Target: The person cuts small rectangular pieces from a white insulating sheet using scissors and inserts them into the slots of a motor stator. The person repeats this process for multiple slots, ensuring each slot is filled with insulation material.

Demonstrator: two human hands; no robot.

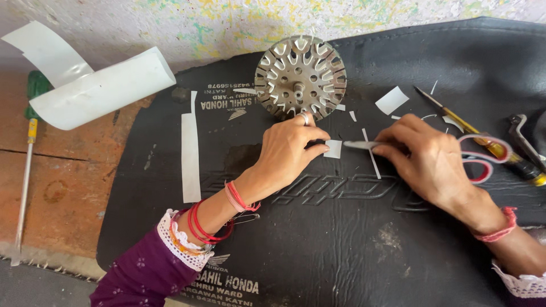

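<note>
Two hands: left hand (287, 149) pinches one paper piece (333, 149), right hand (424, 159) grips one scissors (478, 154).

Left hand (290, 149): forearm enters from lower left, wrist bent, palm down, thumb and fingertips pinched together, ring on one finger. Right hand (424, 156): forearm enters from lower right, knuckles up, fingers curled in closed grip, pointing toward left hand.

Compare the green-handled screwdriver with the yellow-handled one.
The green-handled screwdriver lies on the bare reddish floor at far left, shaft pointing toward the camera; the yellow-handled screwdriver lies diagonally on the black mat, partly behind the right hand and scissors. Neither is held.
</note>
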